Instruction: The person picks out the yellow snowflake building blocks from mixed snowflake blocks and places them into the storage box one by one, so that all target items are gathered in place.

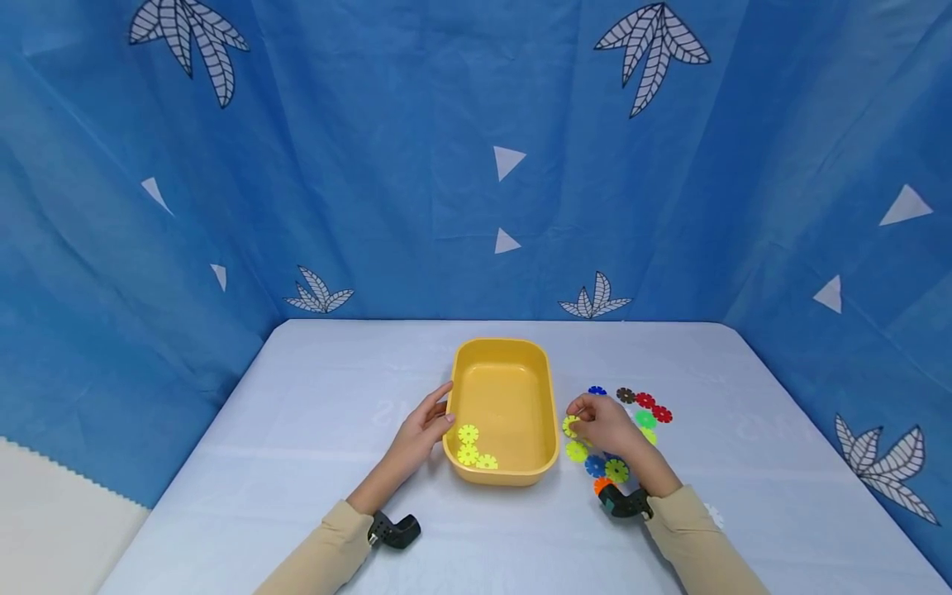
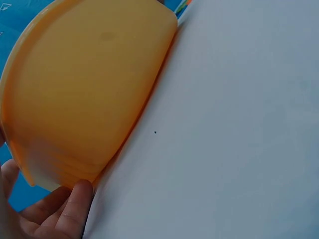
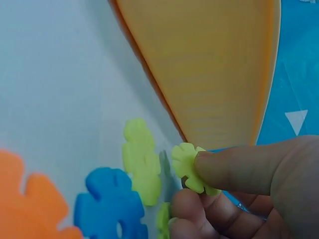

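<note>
My left hand [image 1: 420, 431] rests against the left side of a yellow plastic tub [image 1: 449, 355]. In the left wrist view its fingers [image 2: 77, 206] touch the tub's outer wall low down, close to the table. Beyond the tub's right side, my right hand [image 1: 604, 423] pinches a yellow-green flower-shaped plastic disc [image 3: 183, 162] between thumb and fingers. Inside the tub, at its near left corner, lie several yellow-green discs [image 1: 468, 454] of the same shape. Under and around the right hand are more discs, including a blue one [image 3: 108, 201] and an orange one [image 3: 35, 204].
Red discs [image 1: 653, 406], a brown disc [image 1: 625, 396] and a green disc [image 1: 645, 419] lie on the white table [image 1: 335, 397] past the right hand. A white disc [image 1: 714, 516] lies near the right sleeve. Blue patterned cloth [image 1: 416, 207] stands behind the table.
</note>
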The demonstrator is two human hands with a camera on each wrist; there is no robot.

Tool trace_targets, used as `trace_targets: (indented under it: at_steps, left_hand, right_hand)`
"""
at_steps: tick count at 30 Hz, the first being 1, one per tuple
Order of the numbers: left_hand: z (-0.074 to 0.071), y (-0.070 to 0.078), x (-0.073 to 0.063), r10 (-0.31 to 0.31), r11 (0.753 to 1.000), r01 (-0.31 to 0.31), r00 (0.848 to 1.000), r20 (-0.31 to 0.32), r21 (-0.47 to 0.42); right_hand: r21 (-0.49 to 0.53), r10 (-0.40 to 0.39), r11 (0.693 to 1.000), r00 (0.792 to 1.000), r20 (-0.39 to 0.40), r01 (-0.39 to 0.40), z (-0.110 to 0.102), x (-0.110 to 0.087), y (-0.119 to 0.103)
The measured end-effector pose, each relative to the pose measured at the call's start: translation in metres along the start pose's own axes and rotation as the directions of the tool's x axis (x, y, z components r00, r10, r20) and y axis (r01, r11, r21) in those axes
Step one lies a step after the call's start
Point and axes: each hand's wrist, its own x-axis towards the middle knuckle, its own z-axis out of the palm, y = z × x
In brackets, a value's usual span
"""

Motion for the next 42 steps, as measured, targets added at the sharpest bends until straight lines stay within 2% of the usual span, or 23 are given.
trace_targets:
  at_steps: [9, 18, 31, 37, 42]
  left_hand:
    - [0.001, 0.0, 0.0, 0.004, 1.0, -0.004, 1.0, -0.003, -0.005]
    - [0.002, -0.001, 0.001, -0.001, 1.0, 0.001, 1.0, -0.003, 0.0]
    - [0.004, 0.001, 0.001, -0.01, 1.0, 0.01, 1.0, -0.001, -0.006]
    - [0.002, 0.001, 0.0, -0.009, 1.0, 0.009, 1.0, 0.0, -0.001]
    - [0.0, 0.0, 0.001, -0.013, 1.0, 0.013, 1.0, -0.006, 0.003]
  right_hand:
    - [0.112, 0.033, 0.993, 0.999, 0.007, -0.034, -0.004, 0.002, 0.004]
    - [0.156, 0.032, 0.987, 0.999, -0.012, -0.03, -0.009, 0.0, 0.001]
    - [0.272, 0.121, 0.957, 0.992, -0.043, -0.105, -0.024, -0.002, -0.006]
    - [0.327, 0.092, 0.943, 0.993, -0.069, -0.065, -0.032, -0.005, -0.011]
    - [0.372, 0.054, 0.928, 0.997, -0.059, -0.028, -0.033, -0.007, -0.022]
